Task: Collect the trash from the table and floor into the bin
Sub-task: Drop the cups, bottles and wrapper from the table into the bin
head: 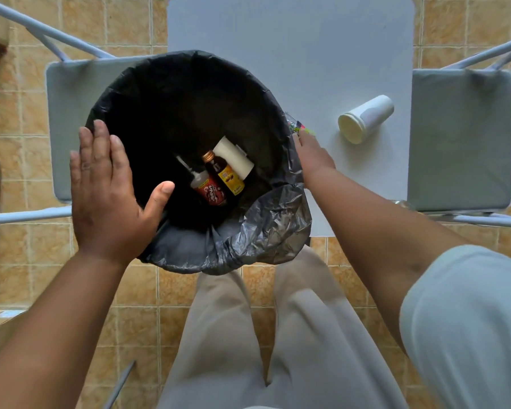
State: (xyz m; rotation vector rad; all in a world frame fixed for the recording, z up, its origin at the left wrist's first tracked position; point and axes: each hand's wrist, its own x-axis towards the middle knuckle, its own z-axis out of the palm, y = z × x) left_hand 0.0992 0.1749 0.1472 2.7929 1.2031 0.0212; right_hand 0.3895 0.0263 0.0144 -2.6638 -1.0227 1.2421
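Two hands: left (106,187) flat, open against bin (263,231); right (313,154) closed around wrapper (300,126).

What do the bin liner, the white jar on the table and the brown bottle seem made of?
Bin liner: thin glossy plastic film, crinkled. White jar: likely matte opaque plastic, smooth. Brown bottle: dark glass or plastic, unclear; coppery cap looks metallic.

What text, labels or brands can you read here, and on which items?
Nothing reads clearly.
Red label on the squeeze bottle in the bin: white lettering, too blurred to read.
Yellow label on the brown bottle: dark print, too small to read.
Print on the wrapper by the right hand: colourful, unreadable.
Pale label on the white jar on the table: no text visible.
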